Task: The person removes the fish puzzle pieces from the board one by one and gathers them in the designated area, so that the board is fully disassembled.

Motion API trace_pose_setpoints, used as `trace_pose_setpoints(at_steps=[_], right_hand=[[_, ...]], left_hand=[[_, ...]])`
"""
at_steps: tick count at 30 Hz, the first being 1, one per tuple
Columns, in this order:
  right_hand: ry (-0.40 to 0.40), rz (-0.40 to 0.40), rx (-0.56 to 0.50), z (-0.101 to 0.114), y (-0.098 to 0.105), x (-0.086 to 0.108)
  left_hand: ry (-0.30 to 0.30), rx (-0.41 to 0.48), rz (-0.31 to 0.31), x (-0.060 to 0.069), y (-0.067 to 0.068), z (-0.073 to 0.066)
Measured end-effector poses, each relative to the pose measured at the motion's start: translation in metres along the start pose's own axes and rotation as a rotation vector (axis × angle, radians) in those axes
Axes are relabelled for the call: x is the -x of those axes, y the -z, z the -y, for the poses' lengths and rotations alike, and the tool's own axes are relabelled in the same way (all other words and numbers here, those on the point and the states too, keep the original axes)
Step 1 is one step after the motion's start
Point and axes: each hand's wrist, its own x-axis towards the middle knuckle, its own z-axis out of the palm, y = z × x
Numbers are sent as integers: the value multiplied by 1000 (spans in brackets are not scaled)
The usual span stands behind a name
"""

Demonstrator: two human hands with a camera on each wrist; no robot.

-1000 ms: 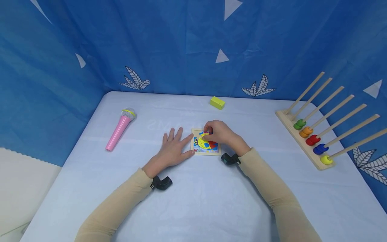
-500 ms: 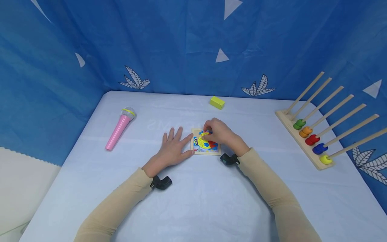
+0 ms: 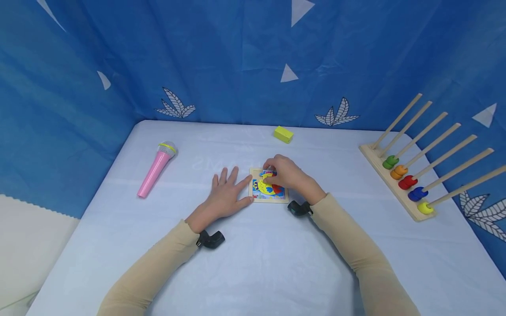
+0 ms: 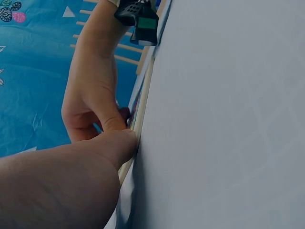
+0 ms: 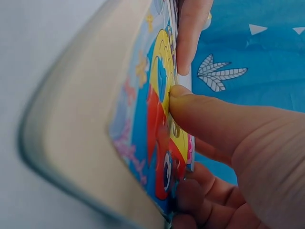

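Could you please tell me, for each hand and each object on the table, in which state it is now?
Square wooden puzzle with colourful fish picture: flat, partly filled.
Bare left hand: fingers spread, thumb against the puzzle's edge.
Bare right hand: pinching a yellow printed puzzle piece; seating unclear.
Pink toy microphone with silver head: lying, untouched.
Yellow rectangular block: lying, untouched.
Pale wooden rack: standing; five rods bearing coloured beads, two bare.

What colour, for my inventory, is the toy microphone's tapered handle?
Pink tapered handle, best in head view.

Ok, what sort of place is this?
Probably a children's play or learning corner: the white table holds a picture puzzle, a pink microphone and a peg stand with coloured rings.
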Motion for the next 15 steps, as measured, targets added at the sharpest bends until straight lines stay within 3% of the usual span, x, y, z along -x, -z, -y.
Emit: trace_pose_setpoints(at_steps=[9, 15], right_hand=[[32, -34, 56, 4, -1, 1], [48, 4, 40, 4, 2, 3]], left_hand=[[0, 3, -7, 0, 0, 1], [-1, 7, -6, 1, 0, 1]])
